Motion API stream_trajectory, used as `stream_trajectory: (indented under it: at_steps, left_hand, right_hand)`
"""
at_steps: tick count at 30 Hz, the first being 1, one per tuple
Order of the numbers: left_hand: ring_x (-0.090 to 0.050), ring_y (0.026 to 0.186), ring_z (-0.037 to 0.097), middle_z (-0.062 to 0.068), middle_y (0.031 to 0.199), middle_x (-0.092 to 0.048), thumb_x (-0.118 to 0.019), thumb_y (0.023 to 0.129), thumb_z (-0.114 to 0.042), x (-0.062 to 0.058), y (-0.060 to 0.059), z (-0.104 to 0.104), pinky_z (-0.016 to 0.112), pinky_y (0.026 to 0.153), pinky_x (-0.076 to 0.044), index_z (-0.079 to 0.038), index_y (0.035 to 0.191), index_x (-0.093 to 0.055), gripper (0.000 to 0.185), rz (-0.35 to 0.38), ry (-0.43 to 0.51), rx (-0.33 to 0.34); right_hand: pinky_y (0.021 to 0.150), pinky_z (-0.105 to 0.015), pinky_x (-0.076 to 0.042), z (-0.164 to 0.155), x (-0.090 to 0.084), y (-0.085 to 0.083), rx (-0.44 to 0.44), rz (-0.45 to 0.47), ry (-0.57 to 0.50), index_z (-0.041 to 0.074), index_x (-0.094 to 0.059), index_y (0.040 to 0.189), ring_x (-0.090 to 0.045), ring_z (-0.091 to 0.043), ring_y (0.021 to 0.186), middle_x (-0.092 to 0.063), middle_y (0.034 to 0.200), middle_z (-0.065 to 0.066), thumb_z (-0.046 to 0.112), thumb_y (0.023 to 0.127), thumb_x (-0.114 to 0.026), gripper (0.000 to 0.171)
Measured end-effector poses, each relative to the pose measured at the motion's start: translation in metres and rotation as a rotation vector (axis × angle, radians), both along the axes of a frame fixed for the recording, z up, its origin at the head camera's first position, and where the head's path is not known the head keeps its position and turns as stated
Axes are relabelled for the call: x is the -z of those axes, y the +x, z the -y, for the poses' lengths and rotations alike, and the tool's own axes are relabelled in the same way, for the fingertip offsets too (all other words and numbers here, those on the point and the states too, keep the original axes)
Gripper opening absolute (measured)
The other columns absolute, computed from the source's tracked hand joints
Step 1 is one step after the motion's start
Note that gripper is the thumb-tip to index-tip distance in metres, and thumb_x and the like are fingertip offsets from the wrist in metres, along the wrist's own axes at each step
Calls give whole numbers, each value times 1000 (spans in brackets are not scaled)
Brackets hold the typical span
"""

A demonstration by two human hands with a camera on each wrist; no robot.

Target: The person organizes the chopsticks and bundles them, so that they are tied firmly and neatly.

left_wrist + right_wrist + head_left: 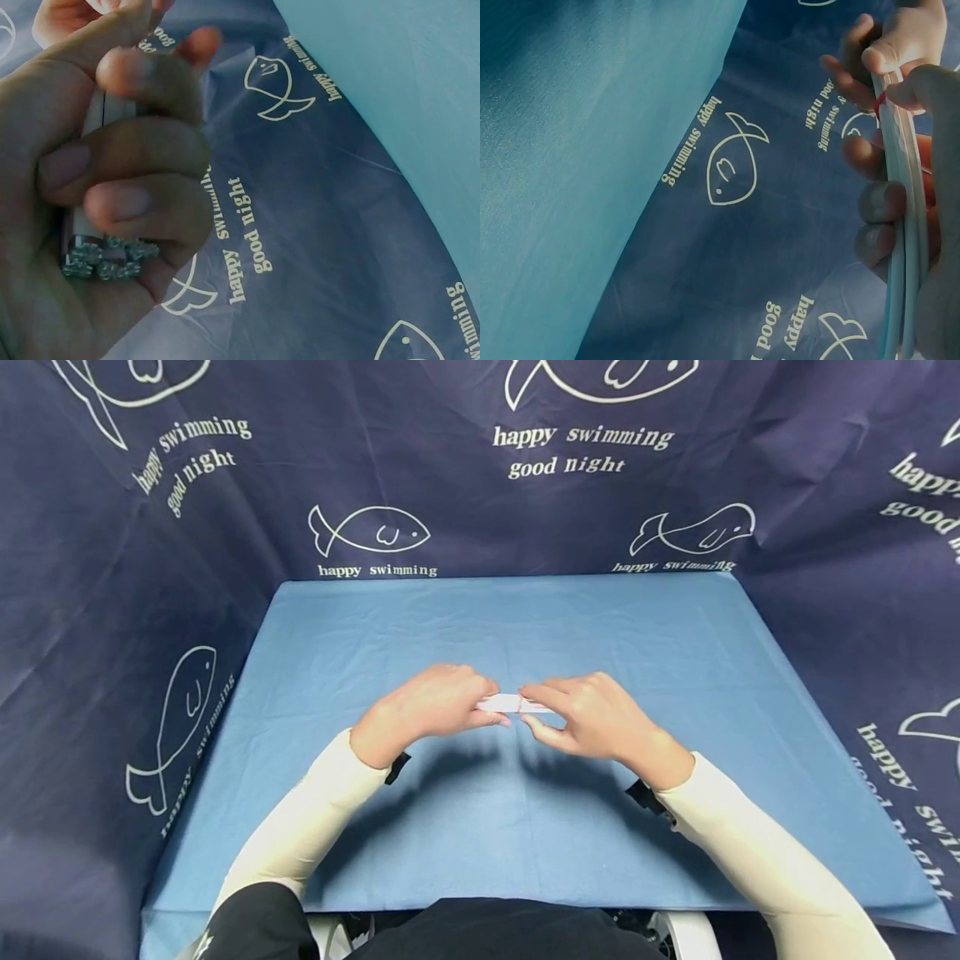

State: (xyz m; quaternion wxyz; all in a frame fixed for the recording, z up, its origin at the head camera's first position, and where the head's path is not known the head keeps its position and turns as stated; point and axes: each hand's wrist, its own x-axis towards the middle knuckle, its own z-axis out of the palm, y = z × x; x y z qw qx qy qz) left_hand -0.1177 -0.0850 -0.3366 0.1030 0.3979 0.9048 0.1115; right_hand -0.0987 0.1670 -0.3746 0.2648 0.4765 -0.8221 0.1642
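A bundle of slim whitish sticks (pixel 504 702) is held level above the table between both hands. My left hand (pixel 438 700) grips one end, its fingers curled round the sticks; in the left wrist view their rough grey-green tips (pixel 109 259) stick out below the little finger. My right hand (pixel 600 714) holds the other end with thumb and fingers. A thin red band (pixel 880 100) circles the bundle between the hands, right beside the right hand's fingertips. In the right wrist view the pale, teal-tinted shafts (pixel 904 225) run down along the palm.
A blue cloth (pixel 510 827) covers the table. Dark blue curtains (pixel 480 527) with white fish and lettering enclose it at the back and both sides. The person's dark clothing (pixel 495 935) is at the front edge, near white chair arms (pixel 686 935).
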Motion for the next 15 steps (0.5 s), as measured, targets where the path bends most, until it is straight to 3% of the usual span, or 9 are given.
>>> stream_trajectory:
  at_steps: [2, 9, 15]
  left_hand:
    - [-46, 60, 12, -7, 66, -50, -73, 97, -48, -1, 1, -1, 26, 58, -38, -17, 83, -65, 35, -5, -39, 12]
    - [-54, 64, 16, -1, 76, -64, -66, 102, -48, -4, 6, -8, 36, 62, -52, -13, 98, -67, 35, -130, -139, 42]
    - [-55, 68, 16, -2, 79, -65, -67, 103, -43, -2, 8, -6, 37, 67, -52, -14, 101, -69, 29, -78, -95, 33]
  right_hand:
    - [43, -25, -32, 0, 0, 0, 0, -6, 20, 11, -75, 107, -40, -7, 46, -64, 70, 4, 28, 92, -70, 23]
    - [42, -26, -28, 3, 0, 1, 47, -29, 90, 14, -74, 113, -30, -9, 44, -54, 67, 4, 33, 102, -62, 25]
    - [42, -27, -28, 6, 1, 6, 106, 15, 115, 22, -74, 124, -27, -8, 43, -55, 62, 5, 39, 99, -71, 31]
